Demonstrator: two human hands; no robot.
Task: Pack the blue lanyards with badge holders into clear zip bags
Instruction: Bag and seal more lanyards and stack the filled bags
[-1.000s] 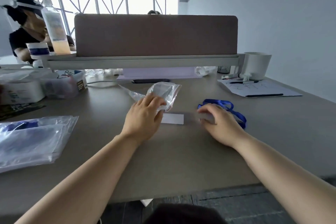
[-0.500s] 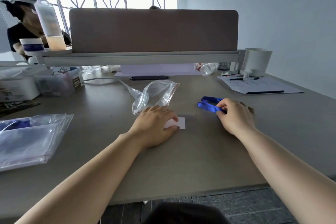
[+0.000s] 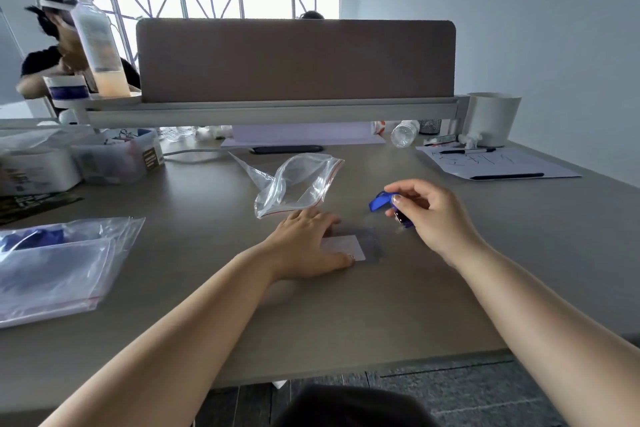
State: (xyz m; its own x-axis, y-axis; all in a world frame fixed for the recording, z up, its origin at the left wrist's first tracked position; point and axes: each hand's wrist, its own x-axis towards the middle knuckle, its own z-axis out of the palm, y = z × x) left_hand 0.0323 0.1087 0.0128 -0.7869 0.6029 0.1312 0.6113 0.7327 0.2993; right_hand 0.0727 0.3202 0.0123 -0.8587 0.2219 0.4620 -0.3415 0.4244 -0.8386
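Observation:
My right hand (image 3: 429, 215) is raised just above the grey table (image 3: 346, 315) and grips a bunched blue lanyard (image 3: 379, 201), whose loop sticks out to the left of my fingers. My left hand (image 3: 308, 246) lies flat on a clear badge holder with a white card (image 3: 349, 246) and presses it to the table. An empty clear zip bag (image 3: 298, 184) lies crumpled just beyond my left hand, its mouth facing right.
A stack of zip bags with blue lanyards inside (image 3: 59, 263) lies at the left. Plastic boxes (image 3: 114, 159) stand at the far left, a phone (image 3: 287, 149) under the divider shelf, papers with pens (image 3: 495, 163) and a white cup (image 3: 491, 118) at the far right. Another person sits behind the divider.
My right hand gathered the lanyard off the table and lifted it. My left hand left the zip bag and came down flat on the badge holder.

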